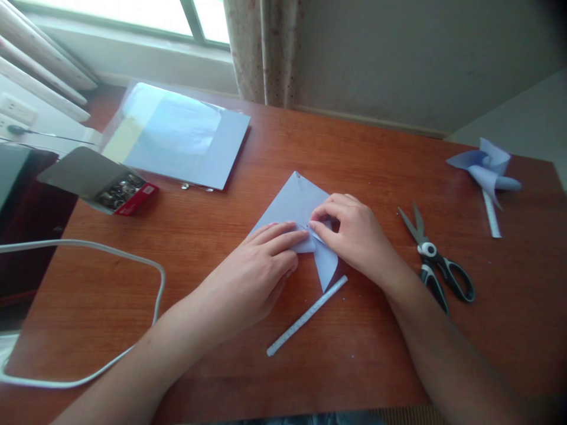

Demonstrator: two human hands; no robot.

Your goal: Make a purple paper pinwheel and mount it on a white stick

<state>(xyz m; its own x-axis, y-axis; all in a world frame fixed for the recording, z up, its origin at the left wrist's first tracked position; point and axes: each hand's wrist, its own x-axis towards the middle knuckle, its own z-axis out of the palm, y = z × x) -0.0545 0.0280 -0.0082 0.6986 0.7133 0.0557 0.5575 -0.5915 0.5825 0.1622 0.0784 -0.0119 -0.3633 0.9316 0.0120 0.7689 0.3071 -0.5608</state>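
A cut piece of pale paper (287, 200) lies on the wooden table, with flaps folded toward its middle like a pinwheel. My left hand (270, 260) rests over its left side, fingers stretched out and pressing near the centre. With thumb and forefinger, my right hand (348, 230) pinches a paper flap at the centre. One curled flap (325, 262) points toward me below the fingers. A thin rolled paper stick (307, 316) lies slantwise just in front of the paper.
Scissors (429, 251) lie partly spread right of my hands. A finished paper pinwheel (487, 168) on a stick is at the far right. Back left are a clear folder with paper (177, 136) and an open box of small metal items (128, 192). A white cable (110, 254) loops at left.
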